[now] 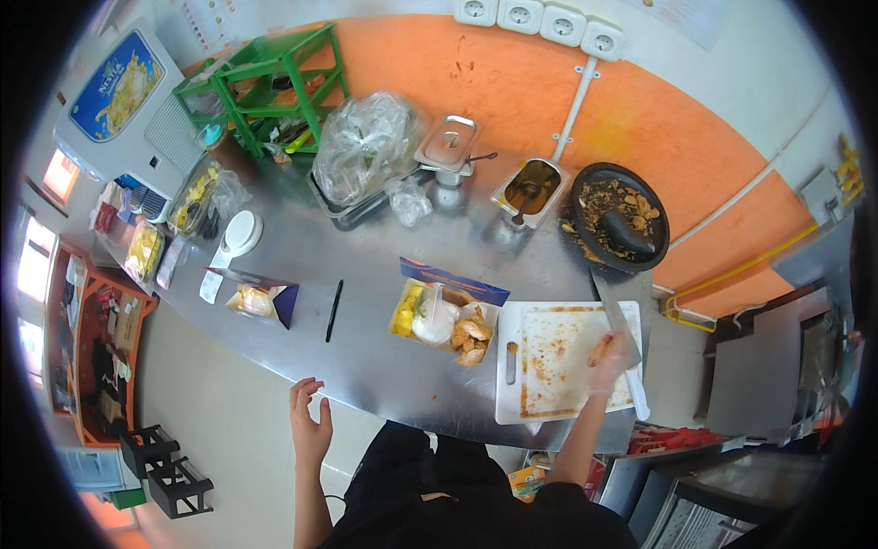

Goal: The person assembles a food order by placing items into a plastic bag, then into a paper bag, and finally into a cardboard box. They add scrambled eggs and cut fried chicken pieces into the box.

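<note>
My left hand hangs empty beside the table's front edge, fingers apart. My right hand, in a clear plastic glove, is over the stained white cutting board; its fingers are smeared, so a grip cannot be made out. Close beside it is a large knife, its blade pointing to the mortar and its white handle toward me. Left of the board sits an opened meal box with a purple lid. It holds a plastic-wrapped white rice mound, browned fried pieces and something yellow.
A dark stone mortar with a pestle and crumbs stands at the back right. Behind are a metal sauce container, a lidded container and a bagged tray. A black pen and second box lie leftward.
</note>
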Available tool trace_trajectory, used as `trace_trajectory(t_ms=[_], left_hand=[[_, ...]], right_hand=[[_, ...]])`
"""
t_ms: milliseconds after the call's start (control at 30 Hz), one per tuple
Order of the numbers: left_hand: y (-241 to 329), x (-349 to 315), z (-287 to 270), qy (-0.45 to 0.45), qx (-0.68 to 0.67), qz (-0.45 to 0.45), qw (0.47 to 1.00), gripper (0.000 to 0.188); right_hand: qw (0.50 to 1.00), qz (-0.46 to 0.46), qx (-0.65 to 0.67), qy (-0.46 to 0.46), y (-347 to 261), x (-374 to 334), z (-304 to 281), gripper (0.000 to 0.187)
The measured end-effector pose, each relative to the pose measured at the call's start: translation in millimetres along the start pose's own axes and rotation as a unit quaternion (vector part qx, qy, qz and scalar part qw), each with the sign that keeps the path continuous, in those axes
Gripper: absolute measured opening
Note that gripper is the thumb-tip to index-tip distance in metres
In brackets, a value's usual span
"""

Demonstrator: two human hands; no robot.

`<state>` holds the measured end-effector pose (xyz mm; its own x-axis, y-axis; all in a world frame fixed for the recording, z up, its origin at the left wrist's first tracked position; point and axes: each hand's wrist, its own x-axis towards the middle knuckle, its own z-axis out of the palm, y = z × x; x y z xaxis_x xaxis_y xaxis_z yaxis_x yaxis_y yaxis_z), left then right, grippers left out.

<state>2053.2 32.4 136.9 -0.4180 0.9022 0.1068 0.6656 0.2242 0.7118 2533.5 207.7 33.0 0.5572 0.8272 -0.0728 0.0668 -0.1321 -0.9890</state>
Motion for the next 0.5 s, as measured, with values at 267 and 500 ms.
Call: trace_trajectory(t_ms=[267,500], left_hand=[[-68.6,34.5,-50.6,0.075,0.026,-0.075,0.994,0.027],[-164.1,138.9,-99.5,0.117,0.084,0.005,0.990,0.029]], right_hand=[[0.699,0.292,0.620,-0.206,-76.8,-90.4,40.0,0.032],[0.513,0.534,0.525,-0.420,-104.7,-249.6,227.7,0.042]])
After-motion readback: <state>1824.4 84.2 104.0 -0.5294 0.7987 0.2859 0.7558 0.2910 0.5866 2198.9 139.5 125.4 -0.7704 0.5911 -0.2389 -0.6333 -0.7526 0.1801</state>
